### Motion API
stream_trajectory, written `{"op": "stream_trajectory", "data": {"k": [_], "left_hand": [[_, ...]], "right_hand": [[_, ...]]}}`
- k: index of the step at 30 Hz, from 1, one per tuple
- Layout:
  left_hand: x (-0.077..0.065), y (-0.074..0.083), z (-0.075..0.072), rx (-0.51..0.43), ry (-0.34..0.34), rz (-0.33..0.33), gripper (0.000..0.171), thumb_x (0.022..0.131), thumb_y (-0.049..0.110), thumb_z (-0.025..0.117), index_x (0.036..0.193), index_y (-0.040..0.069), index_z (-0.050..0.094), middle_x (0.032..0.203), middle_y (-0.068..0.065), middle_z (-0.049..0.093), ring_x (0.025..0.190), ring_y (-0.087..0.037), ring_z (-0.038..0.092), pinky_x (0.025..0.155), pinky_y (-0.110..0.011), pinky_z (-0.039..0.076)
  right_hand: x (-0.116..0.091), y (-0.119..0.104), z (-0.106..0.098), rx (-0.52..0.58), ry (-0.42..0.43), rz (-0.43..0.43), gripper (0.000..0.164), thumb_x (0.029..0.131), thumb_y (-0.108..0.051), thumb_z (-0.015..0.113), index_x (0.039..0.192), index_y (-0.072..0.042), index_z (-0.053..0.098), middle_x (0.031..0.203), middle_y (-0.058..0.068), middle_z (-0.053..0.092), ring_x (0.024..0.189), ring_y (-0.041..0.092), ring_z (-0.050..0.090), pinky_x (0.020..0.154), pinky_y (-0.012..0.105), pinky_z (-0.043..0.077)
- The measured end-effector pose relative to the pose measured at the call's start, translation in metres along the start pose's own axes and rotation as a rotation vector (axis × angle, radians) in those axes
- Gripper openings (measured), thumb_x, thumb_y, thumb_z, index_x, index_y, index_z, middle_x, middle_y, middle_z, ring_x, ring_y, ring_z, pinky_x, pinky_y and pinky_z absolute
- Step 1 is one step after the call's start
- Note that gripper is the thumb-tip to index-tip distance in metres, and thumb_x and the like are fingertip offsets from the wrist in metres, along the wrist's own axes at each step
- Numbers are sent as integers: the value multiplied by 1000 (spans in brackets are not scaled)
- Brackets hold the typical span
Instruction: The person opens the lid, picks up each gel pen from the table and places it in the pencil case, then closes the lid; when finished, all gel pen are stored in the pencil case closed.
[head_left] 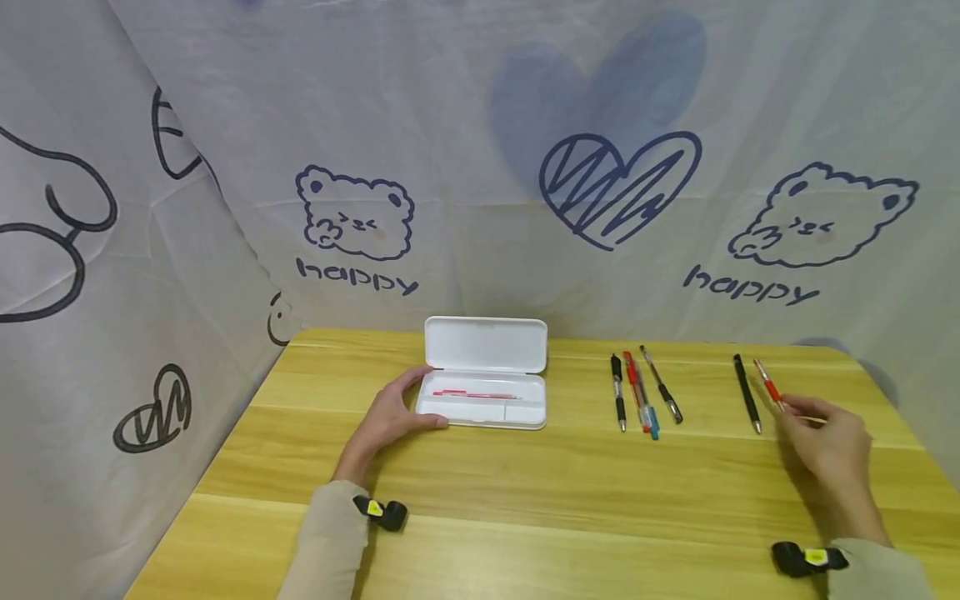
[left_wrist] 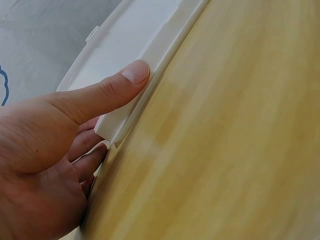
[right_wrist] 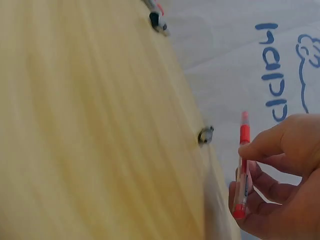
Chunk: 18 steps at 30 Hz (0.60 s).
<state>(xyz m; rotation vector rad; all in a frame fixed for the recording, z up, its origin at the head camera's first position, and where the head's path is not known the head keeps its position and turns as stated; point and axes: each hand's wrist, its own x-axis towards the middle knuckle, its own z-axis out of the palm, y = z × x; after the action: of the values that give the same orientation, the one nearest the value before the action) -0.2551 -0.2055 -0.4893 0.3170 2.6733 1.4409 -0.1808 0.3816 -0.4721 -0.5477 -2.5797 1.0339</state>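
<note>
An open white pencil case (head_left: 525, 414) lies on the table, its lid leaning up at the back. My left hand (head_left: 392, 417) grips its left end; in the left wrist view the thumb lies over the front edge, and the other fingers are partly hidden at the end. Inside the case are thin red sticks (head_left: 472, 395), too small to tell apart. At the right, my right hand (head_left: 831, 439) pinches a red pen (right_wrist: 243, 175) between thumb and fingers. The pen looks raised off the table in the right wrist view. Just left of it lies a black pen (head_left: 747, 394).
Several pens lie between the case and my right hand: a black-and-clear pen (head_left: 618, 392), a red pen (head_left: 632, 375), a blue-ended pen (head_left: 652, 423) and a dark pen (head_left: 663, 386). A patterned cloth (head_left: 480, 233) hangs behind the wooden table (head_left: 525, 500).
</note>
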Motion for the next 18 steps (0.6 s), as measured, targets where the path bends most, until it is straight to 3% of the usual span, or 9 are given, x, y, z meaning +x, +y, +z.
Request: {"op": "stream_trajectory", "data": {"k": [4, 7, 10, 14, 18], "left_hand": [[0, -1, 0, -7, 4, 4, 96, 71, 25, 97, 152, 8, 47, 160, -15, 42, 151, -35, 29, 124, -51, 21], [1, -1, 1, -6, 1, 4, 96, 72, 26, 96, 152, 7, 47, 160, -16, 41, 151, -35, 28, 124, -51, 21], [1, -3, 2, -3, 2, 5, 95, 72, 26, 96, 152, 7, 47, 160, -16, 41, 152, -35, 28, 124, -51, 21], [1, -3, 1, -5, 7, 11, 94, 72, 25, 96, 151, 7, 47, 160, -16, 41, 152, -35, 28, 124, -51, 21], [0, -3, 2, -3, 5, 12, 95, 72, 25, 96, 152, 7, 47, 160, -16, 41, 152, -36, 28, 124, -51, 21]], "right_hand": [[-3, -7, 4, 106, -21, -33, 34, 96, -14, 66, 121, 10, 69, 76, -22, 61, 64, -13, 52, 53, 12, 46], [-5, -14, 7, 149, -45, -56, 34, 97, -12, 63, 123, 9, 68, 79, -21, 62, 69, -9, 54, 55, 14, 47], [-8, -24, 12, 161, -67, -84, 32, 100, -12, 58, 126, 5, 67, 91, -8, 67, 76, -6, 53, 58, 14, 47], [-11, -35, 18, 144, -86, -193, 31, 104, -11, 54, 131, 2, 63, 113, 17, 66, 83, -11, 49, 65, 9, 46], [-16, -43, 26, 137, -98, -308, 31, 106, -10, 53, 135, 1, 60, 114, 27, 66, 83, -12, 49, 63, 10, 45]]}}
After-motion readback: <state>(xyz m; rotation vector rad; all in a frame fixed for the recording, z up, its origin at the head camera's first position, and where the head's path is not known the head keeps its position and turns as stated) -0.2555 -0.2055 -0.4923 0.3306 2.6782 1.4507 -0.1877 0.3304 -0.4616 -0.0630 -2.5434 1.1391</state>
